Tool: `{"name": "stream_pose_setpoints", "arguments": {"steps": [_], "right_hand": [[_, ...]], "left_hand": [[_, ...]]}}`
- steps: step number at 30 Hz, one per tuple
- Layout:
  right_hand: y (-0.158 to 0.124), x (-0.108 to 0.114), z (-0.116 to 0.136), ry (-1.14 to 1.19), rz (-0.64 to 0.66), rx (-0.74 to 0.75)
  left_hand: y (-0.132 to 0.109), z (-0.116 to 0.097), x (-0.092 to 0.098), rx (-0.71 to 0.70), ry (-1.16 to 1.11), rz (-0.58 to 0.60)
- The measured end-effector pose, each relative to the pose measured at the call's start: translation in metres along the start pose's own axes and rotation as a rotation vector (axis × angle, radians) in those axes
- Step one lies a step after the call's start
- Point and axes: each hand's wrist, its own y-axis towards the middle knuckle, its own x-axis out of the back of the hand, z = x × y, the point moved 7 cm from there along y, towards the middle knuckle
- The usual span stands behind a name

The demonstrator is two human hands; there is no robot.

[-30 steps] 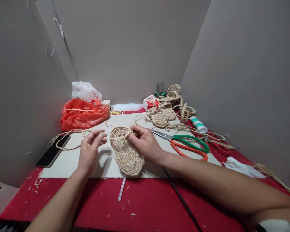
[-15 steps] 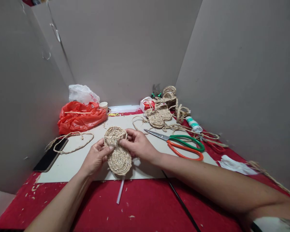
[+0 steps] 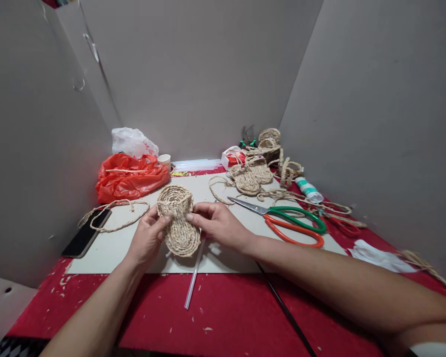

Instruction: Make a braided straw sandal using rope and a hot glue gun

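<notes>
A small woven straw sandal sole (image 3: 178, 218) with a braided strap across its upper part is lifted slightly over the pale board (image 3: 107, 248). My left hand (image 3: 146, 238) pinches its left edge at the strap. My right hand (image 3: 217, 225) pinches the right edge, fingers closed on the straw. A clear glue stick (image 3: 194, 275) lies under the sole, reaching onto the red tablecloth (image 3: 226, 317).
Green and orange scissors (image 3: 286, 223) lie to the right. More straw sandals (image 3: 250, 176) and braided cord sit at the back, beside a glue tube (image 3: 307, 190). A red plastic bag (image 3: 130, 178), a cord loop (image 3: 115, 215) and a phone (image 3: 86, 233) are on the left. Grey walls enclose the table.
My left hand came in from the left and took hold of the sole's edge. Both hands shifted the sole a little to the left and lifted it, uncovering the glue stick.
</notes>
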Motion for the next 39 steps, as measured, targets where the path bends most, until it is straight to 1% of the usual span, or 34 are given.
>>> {"name": "stream_pose_setpoints", "arguments": {"steps": [3,6,10,14,17,19,21,26,34,39], "right_hand": [[0.000,0.002,0.002,0.035,-0.023,-0.006],[0.000,0.006,0.005,0.049,-0.057,0.001],[-0.001,0.010,0.004,0.050,-0.105,0.010],[0.001,0.020,0.005,0.121,-0.208,0.052],[0.002,0.032,0.011,0.185,-0.313,0.099],[0.003,0.039,0.015,0.210,-0.374,0.098],[0.003,0.042,0.017,0.216,-0.405,0.083],[0.003,0.039,0.014,0.246,-0.384,0.035],[0.005,0.033,0.004,0.258,-0.295,0.036],[0.003,0.025,0.002,0.277,-0.213,0.021]], "left_hand": [[0.001,0.001,0.003,0.019,0.001,-0.018],[0.001,0.004,0.008,0.066,-0.013,-0.049],[0.001,0.007,0.009,0.111,-0.046,-0.031],[0.001,0.008,0.007,0.150,-0.112,-0.006],[0.002,0.008,0.010,0.192,-0.168,-0.044],[0.002,0.008,0.012,0.212,-0.187,-0.077],[0.003,0.008,0.015,0.209,-0.180,-0.094],[0.005,0.008,0.019,0.158,-0.133,-0.117],[0.005,0.000,0.028,0.019,-0.028,-0.220],[0.004,-0.007,0.026,-0.058,-0.067,-0.215]]}}
